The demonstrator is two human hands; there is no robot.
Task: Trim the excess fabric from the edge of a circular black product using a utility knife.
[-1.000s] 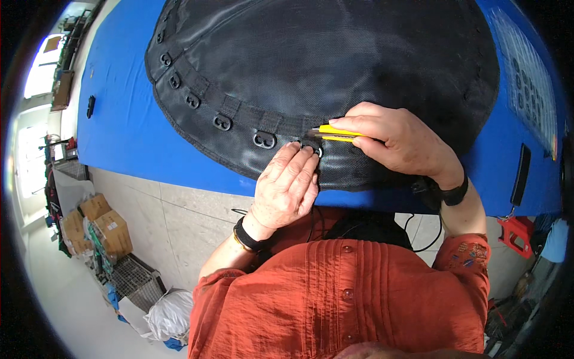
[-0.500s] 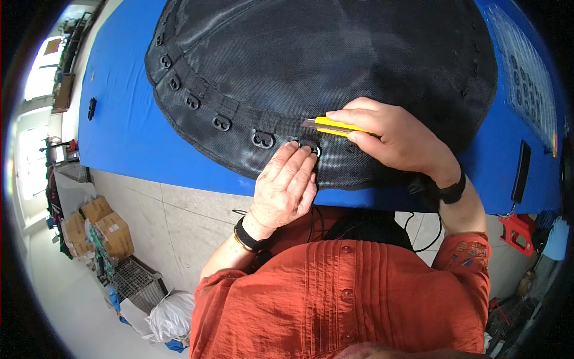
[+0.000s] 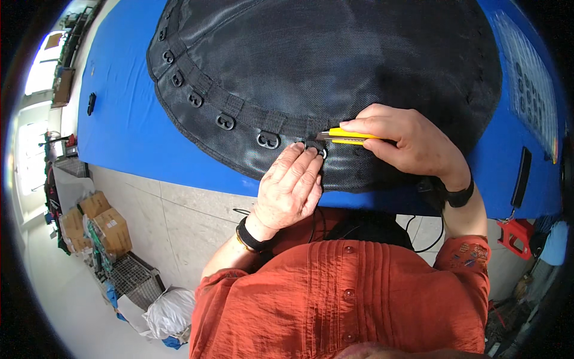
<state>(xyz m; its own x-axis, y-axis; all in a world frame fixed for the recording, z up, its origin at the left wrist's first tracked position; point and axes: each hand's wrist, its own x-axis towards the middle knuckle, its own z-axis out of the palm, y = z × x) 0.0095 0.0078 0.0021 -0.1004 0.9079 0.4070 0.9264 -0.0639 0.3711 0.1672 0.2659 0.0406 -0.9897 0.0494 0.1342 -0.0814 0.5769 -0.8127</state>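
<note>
A large, rounded black cloth [image 3: 359, 66] lies across the blue tabletop [image 3: 119, 128], its lower edge toward the person. A woven black band [image 3: 293, 125] curves along the inside of that edge, and a row of black buckles [image 3: 268, 140] hangs from short loops on the band, between it and the rim.

The left hand [image 3: 289, 186] rests on the cloth near its lower edge, fingers together and stretched forward. Their tips cover most of one buckle at the right end of the row, with a pale curved bit [image 3: 324, 153] showing just beside them; whether they pinch it or only press, I cannot tell.

The right hand [image 3: 412, 140] has its fingers clamped on a yellow cutter knife [image 3: 348, 132], thumb on the near side. The knife lies nearly level over the cloth, its blade pointing left to the band, just above the left fingertips. Whether the blade touches the band is too small to tell.

Dark bands circle both wrists. To the right on the tabletop are a clear plastic sheet [image 3: 529, 84] and a narrow black strip [image 3: 521, 179]; a small black object [image 3: 91, 103] sits well apart at the left. Cardboard boxes [image 3: 112, 230] stand below left.
</note>
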